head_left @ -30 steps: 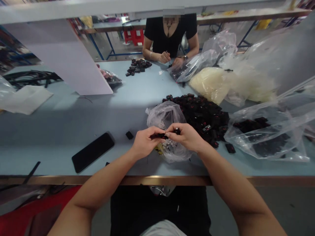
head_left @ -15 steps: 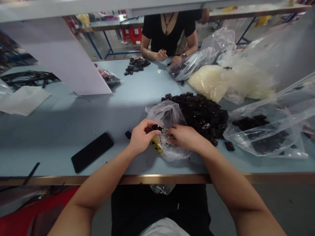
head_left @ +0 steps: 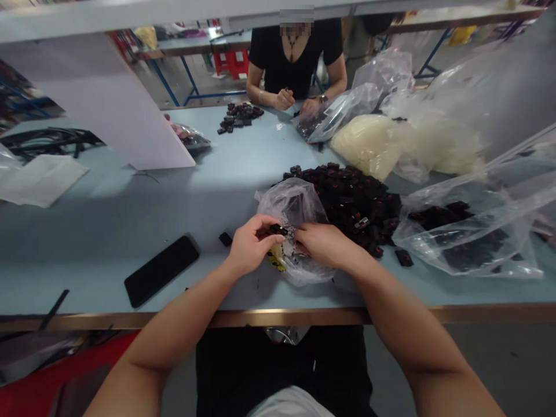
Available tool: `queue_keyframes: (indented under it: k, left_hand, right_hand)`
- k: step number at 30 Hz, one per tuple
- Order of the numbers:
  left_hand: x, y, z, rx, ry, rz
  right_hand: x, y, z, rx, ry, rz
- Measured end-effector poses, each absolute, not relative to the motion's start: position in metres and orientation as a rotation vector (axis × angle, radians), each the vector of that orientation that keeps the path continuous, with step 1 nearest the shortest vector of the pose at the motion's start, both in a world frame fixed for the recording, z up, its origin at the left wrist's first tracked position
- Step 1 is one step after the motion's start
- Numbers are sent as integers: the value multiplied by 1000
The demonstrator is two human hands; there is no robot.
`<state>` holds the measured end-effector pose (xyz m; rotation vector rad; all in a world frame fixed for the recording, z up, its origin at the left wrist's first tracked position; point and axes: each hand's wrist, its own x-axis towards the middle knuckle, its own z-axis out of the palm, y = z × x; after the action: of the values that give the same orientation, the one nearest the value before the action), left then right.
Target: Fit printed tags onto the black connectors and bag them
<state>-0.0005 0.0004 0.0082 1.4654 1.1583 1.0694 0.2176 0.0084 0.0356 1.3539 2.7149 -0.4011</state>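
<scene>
My left hand is closed in a pinch on a small black part held just above a small clear plastic bag of tiny pieces. My right hand rests on that bag with its fingers curled into the opening; what they grip is hidden. Behind the bag lies a heap of black parts with red marks. One loose black part lies on the table left of my left hand.
A black phone lies near the table's front edge. Large clear bags with black parts and a bag of cream material sit at right. A person in black works across the table beside a small pile of parts. A white panel stands at left.
My hands, joined on one black part a second ago, have separated. The left keeps the part; the right has dropped to the small bag's opening.
</scene>
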Motion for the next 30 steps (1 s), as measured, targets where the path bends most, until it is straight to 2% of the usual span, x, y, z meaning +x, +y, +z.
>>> queue_keyframes:
  k: [25, 30]
  left_hand:
    - [-1, 0, 7, 1489, 1146, 1053]
    - [-1, 0, 9, 1475, 1155, 1060]
  right_hand:
    - [211, 10, 33, 1334, 2746, -500]
    - [215, 15, 29, 1378, 2774, -634]
